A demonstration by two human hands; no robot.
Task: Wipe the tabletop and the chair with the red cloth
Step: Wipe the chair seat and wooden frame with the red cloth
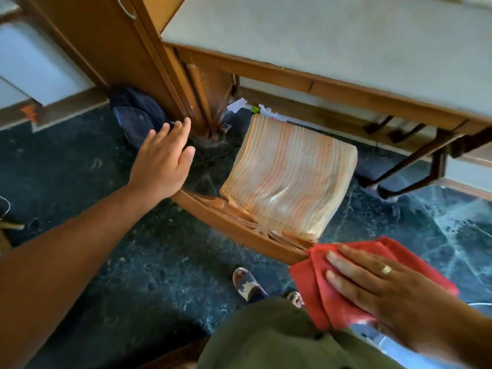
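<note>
The red cloth (318,288) is folded and pressed against the right end of the chair's wooden back rail (239,230) under my right hand (383,286), which lies flat on it with fingers spread. The chair (287,179) stands in front of me, its seat padded with orange-and-white striped fabric and partly tucked under the table. My left hand (162,158) hovers open above the left end of the back rail, holding nothing. The pale grey tabletop (332,41) with a wooden edge fills the upper right.
A tall wooden cabinet (106,41) stands left of the table. A dark blue bag (138,115) lies on the dark marble floor at its foot. Paper scraps (239,105) lie under the table. My feet in slippers (247,283) are just behind the chair.
</note>
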